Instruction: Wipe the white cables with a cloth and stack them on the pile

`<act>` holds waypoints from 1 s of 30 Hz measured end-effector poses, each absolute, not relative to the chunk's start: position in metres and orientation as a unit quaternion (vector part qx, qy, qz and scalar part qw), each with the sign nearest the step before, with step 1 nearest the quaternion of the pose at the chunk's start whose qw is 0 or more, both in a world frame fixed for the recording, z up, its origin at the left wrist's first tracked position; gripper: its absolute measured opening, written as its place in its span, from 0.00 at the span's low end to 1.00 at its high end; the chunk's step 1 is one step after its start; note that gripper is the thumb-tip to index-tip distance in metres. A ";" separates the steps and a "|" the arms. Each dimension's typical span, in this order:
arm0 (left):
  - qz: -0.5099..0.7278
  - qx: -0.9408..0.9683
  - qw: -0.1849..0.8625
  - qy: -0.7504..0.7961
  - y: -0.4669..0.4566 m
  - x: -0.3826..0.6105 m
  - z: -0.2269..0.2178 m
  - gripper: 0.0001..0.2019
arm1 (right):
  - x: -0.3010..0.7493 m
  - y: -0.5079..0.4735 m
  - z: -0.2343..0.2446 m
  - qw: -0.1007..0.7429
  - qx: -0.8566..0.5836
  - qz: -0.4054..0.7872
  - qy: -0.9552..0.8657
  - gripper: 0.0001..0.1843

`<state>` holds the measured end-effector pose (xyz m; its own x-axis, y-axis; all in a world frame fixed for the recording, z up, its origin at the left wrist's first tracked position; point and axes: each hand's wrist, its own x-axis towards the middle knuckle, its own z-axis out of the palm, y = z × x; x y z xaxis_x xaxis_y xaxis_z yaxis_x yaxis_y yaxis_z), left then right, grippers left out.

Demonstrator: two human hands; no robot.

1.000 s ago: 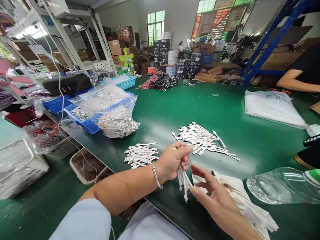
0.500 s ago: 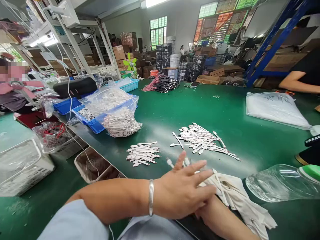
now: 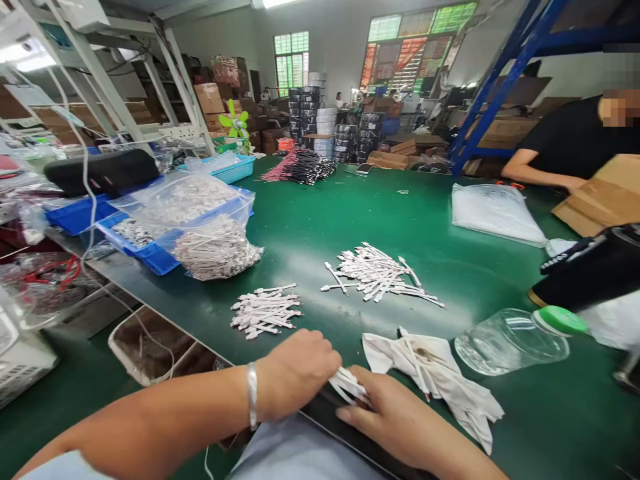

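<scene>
A small bundle of short white connector cables point(image 3: 349, 385) lies between my two hands at the table's front edge. My right hand point(image 3: 393, 408) is wrapped round its right end. At the other end, my left hand point(image 3: 300, 368), with a silver bracelet at its wrist, is curled closed on the bundle; its fingertips are hidden. Just beyond lies a neat little pile of the same cables point(image 3: 267, 311), and a larger, looser pile point(image 3: 377, 272) sits farther right. One single cable point(image 3: 415, 363) rests on a crumpled white glove point(image 3: 440, 373) beside my right hand.
A clear bottle with a green cap point(image 3: 560, 320) lies at the right, near a black cup point(image 3: 595, 267). A stuffed plastic bag point(image 3: 217, 250) leans on blue trays point(image 3: 163, 260) at the left. Across the table, a person in black point(image 3: 565, 143) is beside a cardboard box point(image 3: 600, 200).
My left hand, spread over my right hand before, has moved left and down and closed on the bundle. The bundle now shows between both hands. The view has turned to the right.
</scene>
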<state>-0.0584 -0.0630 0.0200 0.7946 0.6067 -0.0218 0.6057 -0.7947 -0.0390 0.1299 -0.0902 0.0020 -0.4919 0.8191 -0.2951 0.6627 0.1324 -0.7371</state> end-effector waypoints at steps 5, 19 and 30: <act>-0.071 -0.896 0.021 -0.438 -0.039 -0.109 0.032 0.15 | 0.131 -0.096 0.007 0.140 -0.505 0.459 -0.717 0.22; -0.073 -0.960 -0.077 -0.259 -0.028 -0.038 0.026 0.15 | 0.226 -0.137 0.012 0.211 -0.697 0.231 -0.645 0.14; -0.024 -0.975 -0.137 -0.175 -0.024 0.022 -0.026 0.31 | 0.218 -0.102 -0.031 0.228 -0.658 0.057 -0.716 0.14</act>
<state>0.0223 -0.0243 -0.0264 0.9373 0.3485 -0.0015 0.3354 -0.9010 0.2752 0.2175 -0.1019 -0.0308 -0.0307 0.9671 0.2525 0.9154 0.1286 -0.3814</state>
